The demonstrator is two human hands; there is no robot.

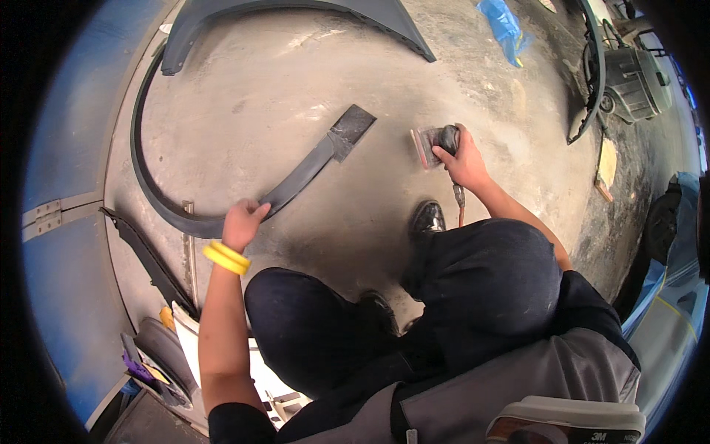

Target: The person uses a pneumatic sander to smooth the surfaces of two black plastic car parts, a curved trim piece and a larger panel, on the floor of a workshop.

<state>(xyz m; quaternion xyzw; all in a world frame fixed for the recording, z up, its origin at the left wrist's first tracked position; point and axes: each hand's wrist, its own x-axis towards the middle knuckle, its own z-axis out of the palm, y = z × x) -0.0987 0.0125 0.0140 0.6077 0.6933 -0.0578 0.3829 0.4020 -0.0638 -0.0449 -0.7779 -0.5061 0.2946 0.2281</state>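
Observation:
My left hand is closed on a long curved dark grey wheel arch trim, near the bottom of its bend. The trim's right end widens into a darker rectangular flap; whether this is a separate piece I cannot tell. Two yellow tape rolls circle my left wrist. In my right hand is a hand sander, its flat pad turned to the left and apart from the trim. A hose runs down from the sander toward my right knee.
At the top lies a dark grey fender panel. Blue plastic sheeting is on the floor at the upper right, near a wheeled black box. Another dark trim strip leans by the blue wall. My black shoe stands below the sander.

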